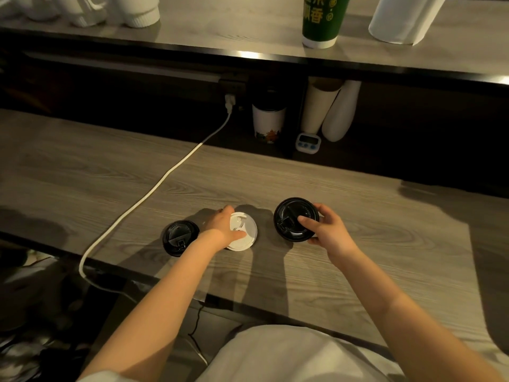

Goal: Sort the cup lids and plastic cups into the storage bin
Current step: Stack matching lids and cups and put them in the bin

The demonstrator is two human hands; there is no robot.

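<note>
Three cup lids lie near the front of a wood-grain counter [82, 175]. My left hand [223, 224] grips a white lid [246, 230], thumb on top and fingers curled over its far-left rim. To its left a black lid [179, 237] lies flat, untouched. My right hand [322, 227] holds a second black lid [292, 219], thumb pressed on its top and fingers wrapped round its right edge; this lid looks tilted toward me. No storage bin is in view.
A white power cable [154, 191] runs across the counter from a wall socket and drops off the front edge. Under the upper shelf [248, 55] stand a white tumbler [268, 121], a small timer [308, 143] and stacked paper cups [329, 108]. A green cup [322, 20] stands on the shelf.
</note>
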